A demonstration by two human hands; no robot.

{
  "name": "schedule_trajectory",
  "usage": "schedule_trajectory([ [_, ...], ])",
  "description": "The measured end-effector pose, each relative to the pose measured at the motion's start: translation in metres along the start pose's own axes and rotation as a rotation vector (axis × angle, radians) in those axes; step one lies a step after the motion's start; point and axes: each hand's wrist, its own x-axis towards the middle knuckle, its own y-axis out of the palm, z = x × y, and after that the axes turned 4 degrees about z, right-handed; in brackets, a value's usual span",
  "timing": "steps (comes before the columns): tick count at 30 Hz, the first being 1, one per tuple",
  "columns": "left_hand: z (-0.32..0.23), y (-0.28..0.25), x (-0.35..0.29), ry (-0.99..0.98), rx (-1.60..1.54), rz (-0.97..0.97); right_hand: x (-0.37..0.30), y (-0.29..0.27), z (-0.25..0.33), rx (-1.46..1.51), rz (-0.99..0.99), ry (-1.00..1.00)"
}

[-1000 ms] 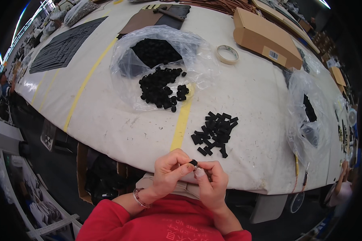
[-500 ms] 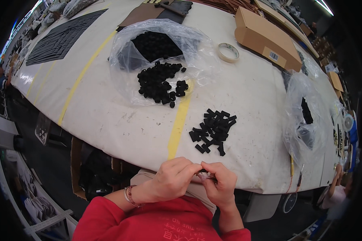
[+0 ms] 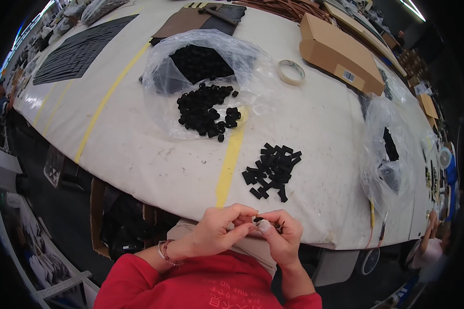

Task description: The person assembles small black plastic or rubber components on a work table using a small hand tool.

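Just over the table's front edge my two hands meet, fingertips together. My right hand (image 3: 284, 238) is closed on a small black piece (image 3: 258, 220), with a white wrap round its thumb. My left hand (image 3: 219, 229) has its fingers bent at the same piece, which they partly hide. Beyond them on the table lies a loose pile of short, flat black pieces (image 3: 273, 171). Farther off, many small black loop-like pieces (image 3: 205, 110) spill out of a clear plastic bag (image 3: 157, 67).
A roll of tape (image 3: 292, 72) and a cardboard box (image 3: 340, 51) lie at the back right. Another clear bag (image 3: 384, 177) is near the right edge. Flat black strips (image 3: 82, 49) cover the far left. Under the table stands an open carton (image 3: 99, 216).
My left thumb and fingers have spread slightly at the piece. The right hand has turned, so its wrapped thumb shows more. The piles lie as before.
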Motion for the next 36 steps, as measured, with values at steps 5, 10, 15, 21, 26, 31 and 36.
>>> schedule_trajectory([
  [5, 0.007, -0.003, 0.001, -0.338, -0.779, 0.009, 0.005, 0.001, -0.001, -0.317, -0.033, -0.317],
  [10, 0.013, 0.008, -0.005, -0.136, -0.374, -0.083, 0.006, 0.001, 0.0, -0.357, -0.031, -0.32],
  [15, 0.022, 0.01, -0.008, 0.017, -0.14, -0.117, 0.005, 0.0, 0.005, -0.338, 0.014, -0.245],
  [21, 0.027, 0.01, -0.006, 0.022, -0.183, -0.122, 0.008, 0.002, 0.003, -0.306, -0.009, -0.314],
  [26, 0.029, 0.007, -0.006, -0.06, -0.417, -0.087, 0.007, 0.0, 0.002, -0.243, 0.016, -0.294],
  [31, 0.032, 0.002, -0.006, -0.001, -0.53, -0.005, 0.0, -0.013, 0.004, -0.052, -0.123, -0.13],
  [36, 0.037, 0.005, 0.003, -0.094, -0.628, -0.139, 0.016, -0.036, -0.008, 0.117, -0.478, 0.013],
])
